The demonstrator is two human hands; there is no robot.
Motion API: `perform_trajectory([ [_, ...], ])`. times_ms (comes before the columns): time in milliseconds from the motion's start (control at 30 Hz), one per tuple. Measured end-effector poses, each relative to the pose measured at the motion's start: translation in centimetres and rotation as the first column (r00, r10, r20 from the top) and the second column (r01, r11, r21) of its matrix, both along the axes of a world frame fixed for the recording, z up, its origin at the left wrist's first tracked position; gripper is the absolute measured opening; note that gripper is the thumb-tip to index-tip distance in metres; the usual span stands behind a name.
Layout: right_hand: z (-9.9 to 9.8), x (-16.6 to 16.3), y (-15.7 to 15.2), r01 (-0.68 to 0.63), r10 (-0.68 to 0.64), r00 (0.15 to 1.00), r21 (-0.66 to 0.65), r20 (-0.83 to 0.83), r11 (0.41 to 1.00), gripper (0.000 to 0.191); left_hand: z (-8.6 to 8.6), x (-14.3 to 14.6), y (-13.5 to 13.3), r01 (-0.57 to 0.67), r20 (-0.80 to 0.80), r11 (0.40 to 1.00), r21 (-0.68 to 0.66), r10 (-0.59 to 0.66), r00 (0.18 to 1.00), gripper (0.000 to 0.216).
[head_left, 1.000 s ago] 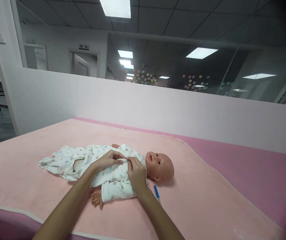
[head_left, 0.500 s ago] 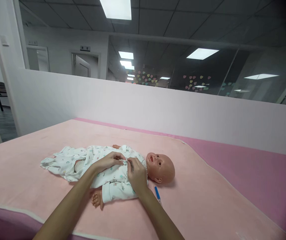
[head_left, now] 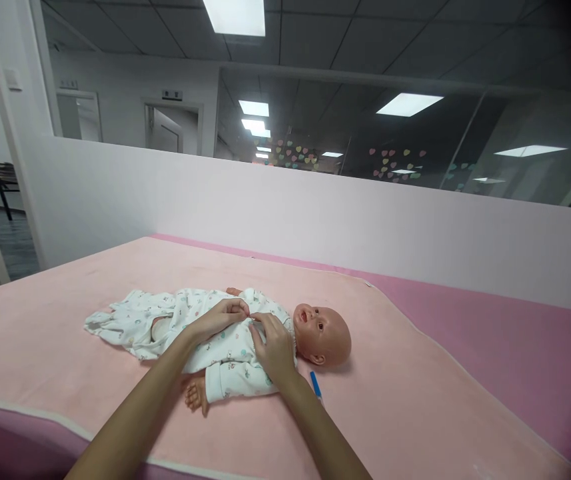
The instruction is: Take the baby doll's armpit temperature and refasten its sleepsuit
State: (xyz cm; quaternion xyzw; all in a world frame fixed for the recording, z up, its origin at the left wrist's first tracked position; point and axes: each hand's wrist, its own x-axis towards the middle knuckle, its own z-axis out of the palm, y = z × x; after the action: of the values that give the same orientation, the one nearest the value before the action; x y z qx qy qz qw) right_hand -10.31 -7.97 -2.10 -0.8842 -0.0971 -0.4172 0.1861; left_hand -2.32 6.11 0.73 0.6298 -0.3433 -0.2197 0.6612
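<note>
Two bare hands at work over one doll (head_left: 238,353), which lies on its back on a peach-pink sheet (head_left: 415,407), head (head_left: 328,337) to the right, lower end to the left.

Left hand (head_left: 222,318): fingers curled, thumb and fingertips drawn close together at the chest front of the patterned white garment (head_left: 228,367). Whether cloth is caught between the tips cannot be told from this view.

Right hand (head_left: 274,343): partly open, fingers bent, thumb standing a little apart from the index finger. Fingertips are at the same spot on the chest, just beside the left fingertips. Any hold on cloth cannot be told.

Garment: small scattered prints; near sleeve (head_left: 240,381) extends leftward, with the doll's near hand (head_left: 196,395) protruding from the cuff, palm region resting on the sheet. Far hand (head_left: 234,291) shows beyond the body. Leg portion lies wrinkled; a gap in the cloth exposes a paler patch.

Blue-capped slim object (head_left: 316,385): on the sheet, near the head, just beside the right forearm (head_left: 315,420), which hides its lower end.

Surroundings: darker pink surface (head_left: 505,327) beyond the sheet; low white wall (head_left: 315,217); heart-shaped stickers (head_left: 292,158) on the glass above.
</note>
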Motion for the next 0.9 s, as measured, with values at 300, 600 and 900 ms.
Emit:
perform_trajectory([
  [300, -0.3, 0.3, 0.0, 0.058, -0.058, 0.998, -0.005, 0.016, 0.998, 0.019, -0.4, 1.6, 3.2, -0.123, 0.1, 0.984, 0.125, 0.111, 0.989, 0.029],
  [600, 0.2, -0.3, 0.4, -0.042, 0.043, 0.999, -0.041, 0.03, 0.998, 0.019, -1.0, 1.4, 4.0, -0.062, 0.0, 0.998, -0.003, 0.062, 0.998, 0.028],
  [900, 1.1, 1.4, 3.4, -0.102, 0.071, 0.989, -0.243, -0.132, 0.965, 0.022, -1.3, 1.7, 4.0, -0.132, -0.05, 0.988, -0.083, 0.129, 0.99, 0.032],
])
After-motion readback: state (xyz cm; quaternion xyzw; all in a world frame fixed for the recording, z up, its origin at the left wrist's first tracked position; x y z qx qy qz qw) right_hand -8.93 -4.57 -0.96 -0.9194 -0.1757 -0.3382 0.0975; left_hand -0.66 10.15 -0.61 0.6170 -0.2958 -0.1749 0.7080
